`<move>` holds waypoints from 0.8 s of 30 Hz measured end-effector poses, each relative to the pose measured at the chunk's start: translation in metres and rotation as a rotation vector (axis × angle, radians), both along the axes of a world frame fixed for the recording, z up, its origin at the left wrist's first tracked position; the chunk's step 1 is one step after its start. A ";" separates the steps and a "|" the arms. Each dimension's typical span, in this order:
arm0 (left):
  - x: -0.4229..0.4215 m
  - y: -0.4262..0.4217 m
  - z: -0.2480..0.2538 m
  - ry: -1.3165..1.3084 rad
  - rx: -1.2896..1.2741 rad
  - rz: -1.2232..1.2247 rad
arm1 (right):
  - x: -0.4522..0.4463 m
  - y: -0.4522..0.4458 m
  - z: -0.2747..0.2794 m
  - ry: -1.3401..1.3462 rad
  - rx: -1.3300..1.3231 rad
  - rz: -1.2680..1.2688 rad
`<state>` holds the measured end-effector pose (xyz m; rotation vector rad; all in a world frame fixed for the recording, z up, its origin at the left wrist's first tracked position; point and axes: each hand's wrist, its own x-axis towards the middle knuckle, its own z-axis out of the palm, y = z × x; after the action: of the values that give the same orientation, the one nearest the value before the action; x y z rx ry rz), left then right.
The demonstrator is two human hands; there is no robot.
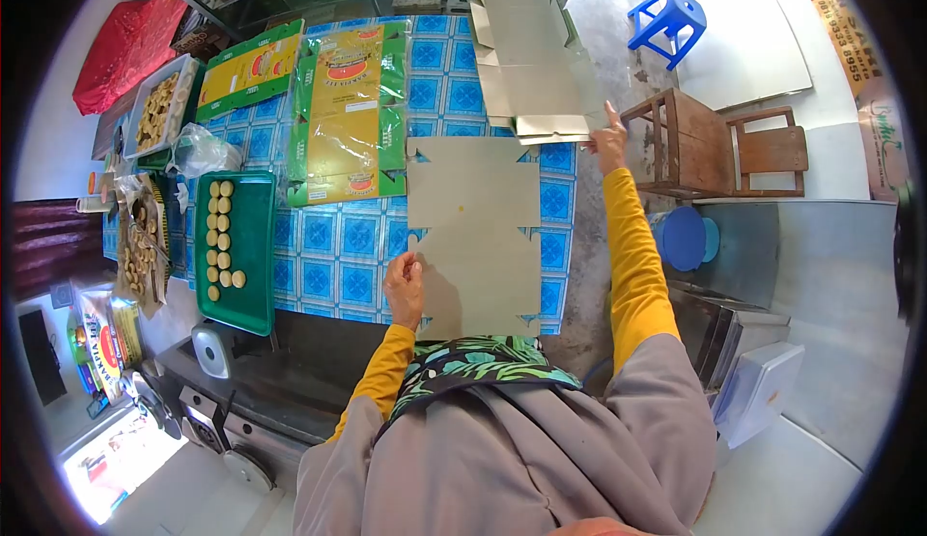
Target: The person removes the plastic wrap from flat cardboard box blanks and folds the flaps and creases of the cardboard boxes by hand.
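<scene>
- We see our left hand at the left edge of the flat cardboard sheet, its fingers curled toward the thumb; we cannot tell whether they pinch anything.
- We have our right arm stretched out, with the right hand at the near right corner of the part-folded cardboard box. One finger points outward and the others bend; we cannot tell how firmly they hold the corner.
- Our flat cardboard sheet lies plain side up on the blue patterned tablecloth, directly in front of us, with notches cut along both sides.
- Beyond it, our part-folded cardboard box lies at the far right of the table, some of its flaps raised.
- To the left of these we have green-and-yellow printed cartons, lying flat and marked "BAKPIA".
- Nearer to us on the left, a green tray holds round pastries in rows.
- Past the tray we see a crumpled clear plastic bag and a white tub of more pastries.
</scene>
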<state>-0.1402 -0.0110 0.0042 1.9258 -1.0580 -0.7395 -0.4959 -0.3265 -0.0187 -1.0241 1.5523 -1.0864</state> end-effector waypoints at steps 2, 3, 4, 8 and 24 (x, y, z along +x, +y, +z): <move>0.001 -0.001 0.003 -0.019 -0.018 -0.018 | 0.029 0.010 -0.011 0.650 -0.097 -0.041; 0.000 -0.001 0.003 -0.016 -0.020 -0.010 | 0.048 0.019 -0.007 1.071 -0.103 -0.110; 0.000 0.000 0.002 -0.039 -0.019 -0.029 | 0.069 0.036 0.022 1.071 -0.109 -0.102; 0.003 0.003 0.001 -0.064 0.047 -0.072 | 0.118 0.047 0.055 1.268 -0.602 0.058; 0.013 0.011 -0.006 -0.058 -0.073 -0.176 | 0.168 0.037 0.043 0.973 -0.300 0.615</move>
<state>-0.1269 0.0000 -0.0014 1.8175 -1.2852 -0.7348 -0.3279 -0.2894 0.0247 -2.2748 1.5861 -0.3646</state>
